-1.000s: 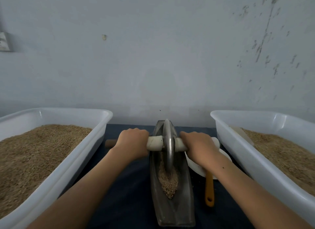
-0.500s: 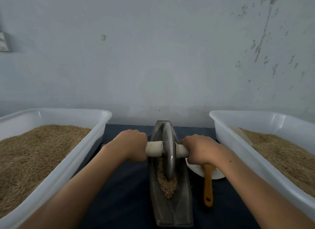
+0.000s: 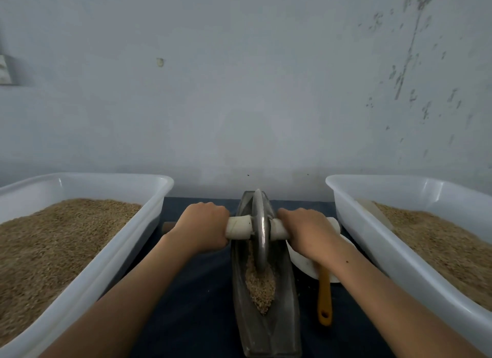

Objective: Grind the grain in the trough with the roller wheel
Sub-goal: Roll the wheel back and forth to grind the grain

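Note:
A narrow boat-shaped metal trough (image 3: pixel 288 328) lies lengthwise on the dark cloth between my arms. A metal roller wheel (image 3: pixel 259 230) stands upright in its far half, with a pale axle handle (image 3: pixel 238 227) through its hub. My left hand (image 3: pixel 203 227) grips the handle left of the wheel. My right hand (image 3: pixel 306 232) grips it on the right. A small heap of tan grain (image 3: pixel 259 285) lies in the trough just in front of the wheel.
A white plastic tub (image 3: pixel 149 224) full of grain stands at the left, and a second white tub (image 3: pixel 354 224) with grain at the right. A white dish (image 3: pixel 303 261) and an orange-handled tool (image 3: pixel 325 301) lie right of the trough. A grey wall rises behind.
The wheel rolled towards me along the trough and has rolled back away from me, both hands keeping their grip. The grain heap stays in front of the wheel.

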The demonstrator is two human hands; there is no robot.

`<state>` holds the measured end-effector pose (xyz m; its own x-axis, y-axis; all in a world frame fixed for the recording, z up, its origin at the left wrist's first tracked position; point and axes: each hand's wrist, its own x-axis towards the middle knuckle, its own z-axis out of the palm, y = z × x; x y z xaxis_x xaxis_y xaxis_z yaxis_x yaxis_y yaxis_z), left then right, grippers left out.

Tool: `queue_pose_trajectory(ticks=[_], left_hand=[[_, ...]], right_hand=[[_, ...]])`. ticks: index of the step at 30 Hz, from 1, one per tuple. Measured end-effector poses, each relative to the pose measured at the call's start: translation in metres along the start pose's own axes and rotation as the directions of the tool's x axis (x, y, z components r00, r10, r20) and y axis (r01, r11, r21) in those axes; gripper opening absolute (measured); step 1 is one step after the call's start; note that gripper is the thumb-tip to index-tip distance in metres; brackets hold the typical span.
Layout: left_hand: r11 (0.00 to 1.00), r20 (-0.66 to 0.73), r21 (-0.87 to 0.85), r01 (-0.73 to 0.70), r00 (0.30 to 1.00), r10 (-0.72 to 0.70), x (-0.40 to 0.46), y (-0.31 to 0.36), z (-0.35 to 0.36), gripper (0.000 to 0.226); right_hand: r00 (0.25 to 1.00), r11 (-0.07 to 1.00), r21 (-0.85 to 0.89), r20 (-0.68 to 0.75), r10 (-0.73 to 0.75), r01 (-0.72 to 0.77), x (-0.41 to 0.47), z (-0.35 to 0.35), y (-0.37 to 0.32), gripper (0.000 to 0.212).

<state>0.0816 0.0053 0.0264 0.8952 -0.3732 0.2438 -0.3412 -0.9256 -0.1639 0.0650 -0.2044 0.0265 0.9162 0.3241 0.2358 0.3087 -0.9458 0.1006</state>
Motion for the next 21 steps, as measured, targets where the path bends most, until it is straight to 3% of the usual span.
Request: queue_pose_trajectory(ticks=[5, 8, 12, 18, 21], left_hand=[[0.999, 0.209, -0.045, 0.011, 0.978, -0.001, -0.002, 0.004, -0.012, 0.032], [0.996, 0.277, -0.089, 0.024, 0.961, 0.002, -0.002, 0.003, -0.014, 0.034], [0.997, 0.208, -0.046, 0.058, 0.977, -0.047, -0.003, 0.006, -0.011, 0.033], [0.996, -0.112, 0.031, 0.083, 0.991, -0.079, -0.002, 0.010, 0.000, 0.024], [0.996, -0.114, 0.040, 0.075, 0.991, -0.070, -0.002, 0.009, -0.001, 0.023]], right_hand=[[0.960, 0.999, 0.046, 0.279, -0.022, 0.009, -0.003, -0.014, 0.003, 0.040], [0.940, 0.999, 0.041, 0.341, -0.019, 0.005, -0.003, -0.016, 0.003, 0.041], [0.964, 1.000, 0.015, 0.264, 0.015, -0.019, 0.002, -0.008, 0.001, 0.039], [0.998, 0.999, -0.010, -0.057, 0.031, -0.031, 0.004, 0.009, 0.001, 0.024], [0.999, 1.000, -0.004, -0.046, 0.018, -0.018, 0.002, 0.008, 0.003, 0.025]])
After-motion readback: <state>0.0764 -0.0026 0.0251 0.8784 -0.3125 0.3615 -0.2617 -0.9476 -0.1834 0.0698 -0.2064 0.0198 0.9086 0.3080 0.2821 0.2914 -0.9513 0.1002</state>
